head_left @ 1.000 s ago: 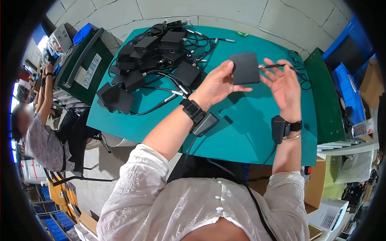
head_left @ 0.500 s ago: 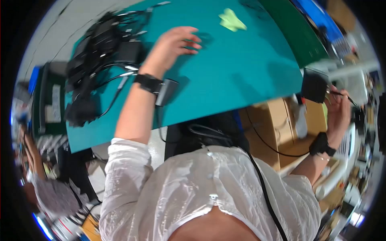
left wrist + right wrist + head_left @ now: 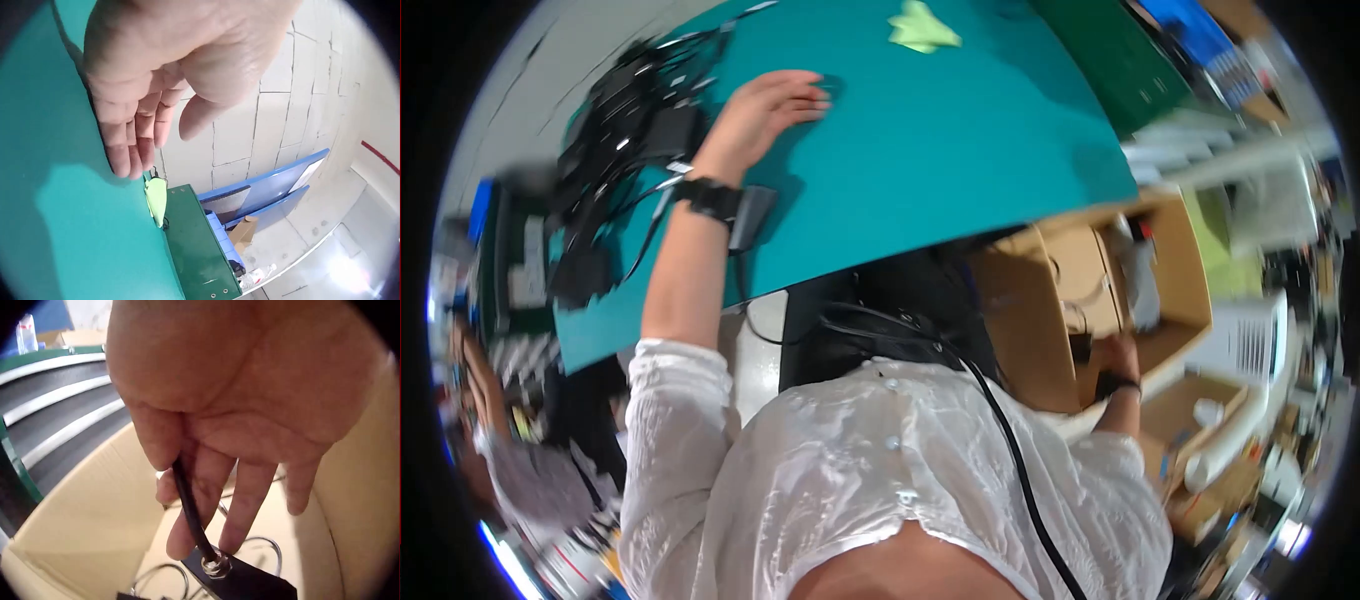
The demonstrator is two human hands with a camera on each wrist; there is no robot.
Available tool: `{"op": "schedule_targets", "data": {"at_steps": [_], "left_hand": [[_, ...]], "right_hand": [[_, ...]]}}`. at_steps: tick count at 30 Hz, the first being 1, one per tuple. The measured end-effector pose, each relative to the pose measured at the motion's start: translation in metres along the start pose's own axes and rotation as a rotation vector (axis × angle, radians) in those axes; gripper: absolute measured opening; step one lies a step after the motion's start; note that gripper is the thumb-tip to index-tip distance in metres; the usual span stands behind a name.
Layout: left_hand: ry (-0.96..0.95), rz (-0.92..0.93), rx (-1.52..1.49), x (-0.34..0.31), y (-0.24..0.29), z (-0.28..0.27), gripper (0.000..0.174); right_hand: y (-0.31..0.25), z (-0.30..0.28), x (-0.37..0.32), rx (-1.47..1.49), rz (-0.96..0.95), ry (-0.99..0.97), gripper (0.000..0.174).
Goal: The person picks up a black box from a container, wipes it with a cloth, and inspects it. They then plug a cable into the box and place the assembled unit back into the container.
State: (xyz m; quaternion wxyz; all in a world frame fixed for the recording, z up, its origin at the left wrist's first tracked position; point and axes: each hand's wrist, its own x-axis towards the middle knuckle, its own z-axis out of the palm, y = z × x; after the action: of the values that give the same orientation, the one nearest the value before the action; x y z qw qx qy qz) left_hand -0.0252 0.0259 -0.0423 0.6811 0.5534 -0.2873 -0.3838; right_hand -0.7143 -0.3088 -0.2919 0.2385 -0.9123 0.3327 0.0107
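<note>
Inside a cardboard box (image 3: 1028, 330) on the right, my right hand (image 3: 1118, 352) holds a black square device (image 3: 1081, 347) by its cable. The right wrist view shows my right hand (image 3: 231, 425) with thumb and index finger pinching the black cable (image 3: 190, 503) just above the metal connector (image 3: 216, 565) of the device (image 3: 250, 584). My left hand (image 3: 762, 115) is over the green table (image 3: 920, 150), fingers relaxed and holding nothing, to the right of a pile of black devices with cables (image 3: 625, 130). In the left wrist view the left hand (image 3: 169, 69) has loosely bent fingers.
A yellow-green cloth (image 3: 924, 28) lies at the table's far side. Green drawers (image 3: 1115, 70) stand right of the table, with a second cardboard box (image 3: 1200, 400) beyond the first. At the far left another person (image 3: 540, 480) sits.
The right hand has carried the device from above the table down into the box on the right. The left hand has let go of the device and moved left, nearer the pile. The view has turned.
</note>
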Motion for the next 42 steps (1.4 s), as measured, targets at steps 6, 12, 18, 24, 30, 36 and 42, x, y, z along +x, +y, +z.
{"op": "schedule_targets", "data": {"at_steps": [6, 12, 18, 24, 30, 36, 42], "left_hand": [[0.189, 0.110, 0.268, -0.030, 0.030, 0.023, 0.025], [0.487, 0.256, 0.709, -0.052, 0.043, 0.001, 0.029], [1.031, 0.310, 1.081, -0.064, 0.038, -0.039, 0.057], [1.056, -0.134, 1.242, -0.067, 0.032, -0.039, 0.077], [1.037, -0.074, 1.263, -0.064, 0.031, -0.054, 0.079], [1.043, 0.138, 1.134, -0.071, 0.061, -0.023, 0.084], [0.837, 0.517, 0.870, -0.055, 0.073, 0.026, 0.086]], "right_hand": [[0.006, 0.067, 0.019, -0.726, 0.009, -0.665, 0.027], [0.052, 0.074, 0.043, -0.739, -0.145, -0.746, 0.023], [0.033, 0.080, 0.086, -0.852, -0.080, -0.645, 0.021], [0.001, 0.029, 0.070, -0.978, 0.072, -0.586, 0.019], [-0.031, -0.046, 0.054, -0.820, 0.288, -0.107, 0.022], [-0.245, -0.189, 0.112, 0.157, 0.226, 0.734, 0.020], [-0.481, -0.188, 0.190, 0.775, -0.353, 0.148, 0.029]]}}
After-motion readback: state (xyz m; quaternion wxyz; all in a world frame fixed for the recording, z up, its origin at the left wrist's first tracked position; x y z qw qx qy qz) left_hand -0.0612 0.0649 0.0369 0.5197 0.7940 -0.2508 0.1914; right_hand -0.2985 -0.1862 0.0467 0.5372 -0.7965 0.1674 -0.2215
